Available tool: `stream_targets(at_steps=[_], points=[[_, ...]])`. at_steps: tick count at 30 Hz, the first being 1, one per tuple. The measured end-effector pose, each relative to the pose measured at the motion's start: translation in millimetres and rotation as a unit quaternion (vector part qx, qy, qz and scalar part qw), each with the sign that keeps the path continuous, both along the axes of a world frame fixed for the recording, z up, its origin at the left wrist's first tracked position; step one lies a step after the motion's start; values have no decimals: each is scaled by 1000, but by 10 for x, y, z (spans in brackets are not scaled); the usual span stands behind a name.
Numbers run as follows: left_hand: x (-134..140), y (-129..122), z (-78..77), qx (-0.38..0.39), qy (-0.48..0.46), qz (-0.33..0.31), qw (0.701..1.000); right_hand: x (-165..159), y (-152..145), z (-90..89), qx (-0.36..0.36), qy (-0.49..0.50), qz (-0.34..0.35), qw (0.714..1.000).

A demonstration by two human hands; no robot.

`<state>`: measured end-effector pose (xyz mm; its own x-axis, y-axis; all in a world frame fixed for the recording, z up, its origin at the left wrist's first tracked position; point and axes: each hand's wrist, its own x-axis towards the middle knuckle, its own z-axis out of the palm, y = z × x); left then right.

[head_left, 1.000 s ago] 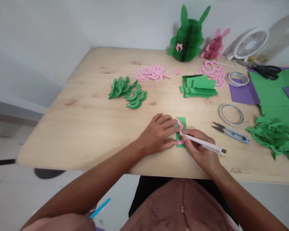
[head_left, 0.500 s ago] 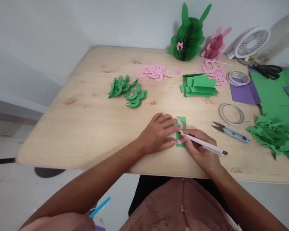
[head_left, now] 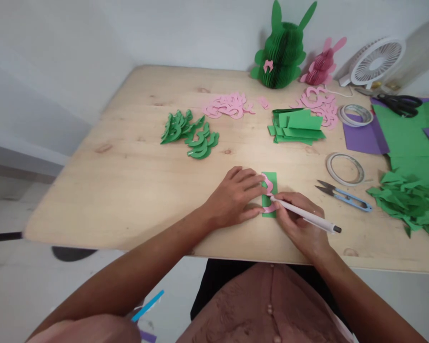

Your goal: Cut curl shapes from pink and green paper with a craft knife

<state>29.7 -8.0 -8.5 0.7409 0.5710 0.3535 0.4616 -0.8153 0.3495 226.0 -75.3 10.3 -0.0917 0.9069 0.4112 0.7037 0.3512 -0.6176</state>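
Note:
A small green paper rectangle (head_left: 272,180) lies on the table in front of me, with a curvy pink paper cutout (head_left: 268,183) on top of it. My left hand (head_left: 238,196) rests flat from the left, fingers stretched out, its fingertips pressing the cutout's left edge onto the green paper. In my right hand (head_left: 301,220) is a white pen (head_left: 309,216), gripped near its tip. The pen tip meets the middle of the pink cutout at its right side. My left fingers cover part of both papers.
Green cutouts (head_left: 202,145), pink cutouts (head_left: 230,105) and folded green strips (head_left: 296,127) lie farther back. Thread snips (head_left: 346,196), a tape roll (head_left: 345,169) and green scraps (head_left: 396,205) are at right. Paper rabbits (head_left: 282,57) and a fan (head_left: 377,63) stand behind.
The view has shifted slightly. The pen tip has moved at most a little along the pink cutout; both hands keep nearly the same pose.

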Motion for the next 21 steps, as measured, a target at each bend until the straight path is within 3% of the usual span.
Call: stream_targets(at_steps=[21], points=[[-2, 1, -7, -4, -1, -3, 1000, -1, -23, 30, -13, -18, -22, 1000]])
